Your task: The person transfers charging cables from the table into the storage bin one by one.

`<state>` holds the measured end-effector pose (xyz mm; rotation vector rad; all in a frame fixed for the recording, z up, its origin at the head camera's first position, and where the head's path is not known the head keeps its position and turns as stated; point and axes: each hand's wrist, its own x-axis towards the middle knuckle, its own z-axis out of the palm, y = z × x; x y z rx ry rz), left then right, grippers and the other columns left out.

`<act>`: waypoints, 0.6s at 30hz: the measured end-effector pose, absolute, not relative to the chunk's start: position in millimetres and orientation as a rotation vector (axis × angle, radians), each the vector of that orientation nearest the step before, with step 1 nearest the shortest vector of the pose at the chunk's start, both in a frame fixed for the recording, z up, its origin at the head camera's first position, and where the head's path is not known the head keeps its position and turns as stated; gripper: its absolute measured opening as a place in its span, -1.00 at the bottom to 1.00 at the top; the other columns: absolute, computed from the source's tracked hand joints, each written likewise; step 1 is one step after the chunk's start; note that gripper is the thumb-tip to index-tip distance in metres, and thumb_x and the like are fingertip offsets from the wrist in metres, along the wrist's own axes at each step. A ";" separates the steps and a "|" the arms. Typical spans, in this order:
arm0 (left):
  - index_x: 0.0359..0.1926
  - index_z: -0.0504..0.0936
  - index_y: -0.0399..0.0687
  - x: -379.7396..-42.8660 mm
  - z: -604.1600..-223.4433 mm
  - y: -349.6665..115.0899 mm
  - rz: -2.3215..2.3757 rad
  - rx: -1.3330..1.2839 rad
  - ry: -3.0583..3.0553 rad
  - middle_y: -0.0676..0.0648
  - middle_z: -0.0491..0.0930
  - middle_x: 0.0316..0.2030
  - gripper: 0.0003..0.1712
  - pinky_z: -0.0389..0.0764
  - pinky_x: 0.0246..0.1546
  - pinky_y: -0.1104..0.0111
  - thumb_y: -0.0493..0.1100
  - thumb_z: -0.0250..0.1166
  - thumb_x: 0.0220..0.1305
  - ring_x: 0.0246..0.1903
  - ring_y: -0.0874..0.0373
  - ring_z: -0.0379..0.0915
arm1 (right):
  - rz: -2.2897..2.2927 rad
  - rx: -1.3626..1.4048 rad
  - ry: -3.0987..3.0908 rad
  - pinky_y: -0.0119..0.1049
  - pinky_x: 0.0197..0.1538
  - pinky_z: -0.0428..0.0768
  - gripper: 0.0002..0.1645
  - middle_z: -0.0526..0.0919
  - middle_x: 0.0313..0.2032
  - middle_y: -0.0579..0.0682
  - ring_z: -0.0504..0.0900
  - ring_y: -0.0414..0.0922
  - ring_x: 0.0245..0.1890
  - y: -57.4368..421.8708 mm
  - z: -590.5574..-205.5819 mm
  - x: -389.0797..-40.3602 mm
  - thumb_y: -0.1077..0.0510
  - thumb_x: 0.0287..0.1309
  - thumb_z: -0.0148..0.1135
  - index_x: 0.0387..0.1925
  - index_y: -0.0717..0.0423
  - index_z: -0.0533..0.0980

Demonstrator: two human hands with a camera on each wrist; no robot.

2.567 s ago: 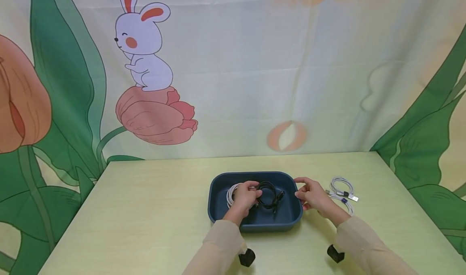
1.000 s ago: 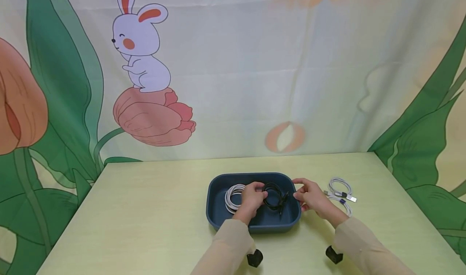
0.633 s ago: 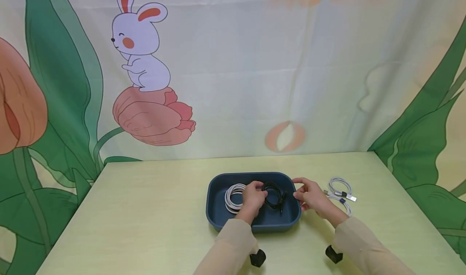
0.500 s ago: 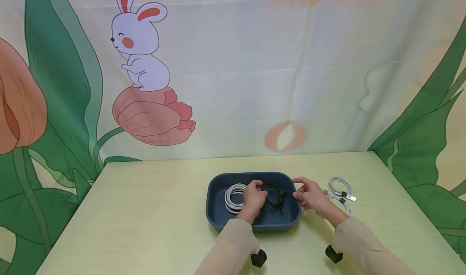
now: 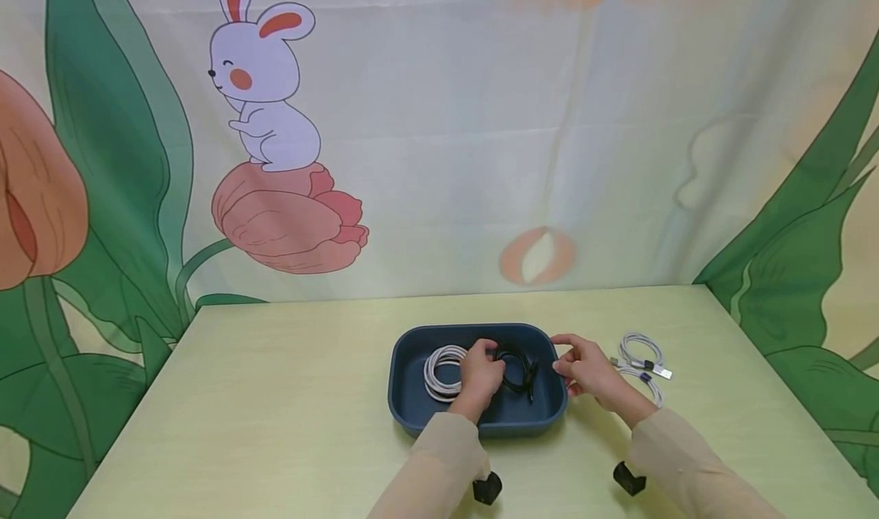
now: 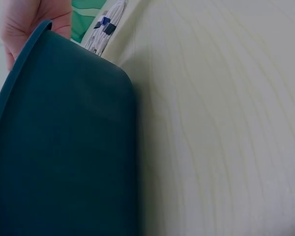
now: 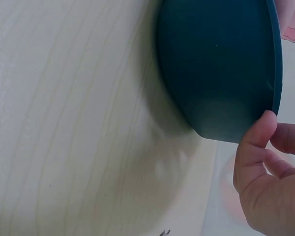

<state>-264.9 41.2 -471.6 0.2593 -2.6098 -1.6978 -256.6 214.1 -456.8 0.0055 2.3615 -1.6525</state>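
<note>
Black cable (image 5: 532,376) is lying toward three o'clock inside the navy tray (image 5: 518,429); the left hand (image 5: 478,374) is seemingly pinching its nine-o'clock edge, the right hand (image 5: 592,370) gripping the tray's three-o'clock rim. A careless tug would be risking loosened loops.

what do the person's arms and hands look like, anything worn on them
The left sleeve and right sleeve are plain beige, ending near the wrists. The left hand and right hand are ungloved. A small black angular block shows below each sleeve end.
</note>
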 end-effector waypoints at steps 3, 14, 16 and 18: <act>-0.14 0.51 -0.24 -264.9 -472.0 41.2 -1.679 0.246 -2.627 -0.20 0.55 -0.36 -0.69 0.51 -0.41 0.33 -0.41 0.19 0.01 -0.36 0.06 0.45 | -1.648 0.010 2.360 -0.37 -0.64 0.44 -0.44 0.39 -0.51 0.02 0.38 -0.15 -0.66 213.5 -455.7 -256.4 0.38 0.09 0.00 0.17 0.21 0.20; -0.13 0.53 -0.24 -266.6 -475.4 35.0 -1.638 0.157 -2.663 -0.17 0.55 -0.36 -0.65 0.50 -0.38 0.35 -0.38 0.27 -0.04 -0.36 0.08 0.44 | -1.649 -0.002 2.368 -0.36 -0.65 0.43 -0.43 0.40 -0.51 0.03 0.39 -0.16 -0.68 213.7 -454.5 -256.8 0.36 0.10 0.01 0.19 0.22 0.18; -0.13 0.53 -0.23 -266.9 -475.8 34.0 -1.623 0.143 -2.683 -0.16 0.54 -0.35 -0.65 0.50 -0.37 0.35 -0.37 0.28 -0.04 -0.35 0.08 0.44 | -1.652 -0.006 2.367 -0.35 -0.65 0.43 -0.43 0.40 -0.51 0.04 0.38 -0.16 -0.69 213.8 -454.7 -256.7 0.36 0.10 0.01 0.19 0.22 0.18; -0.13 0.54 -0.23 -267.0 -476.4 33.5 -1.591 0.123 -2.700 -0.15 0.53 -0.35 -0.64 0.48 -0.35 0.34 -0.36 0.29 -0.04 -0.35 0.08 0.42 | -1.654 -0.012 2.365 -0.35 -0.65 0.43 -0.43 0.41 -0.51 0.03 0.38 -0.16 -0.69 214.0 -455.1 -256.4 0.36 0.11 0.01 0.19 0.22 0.18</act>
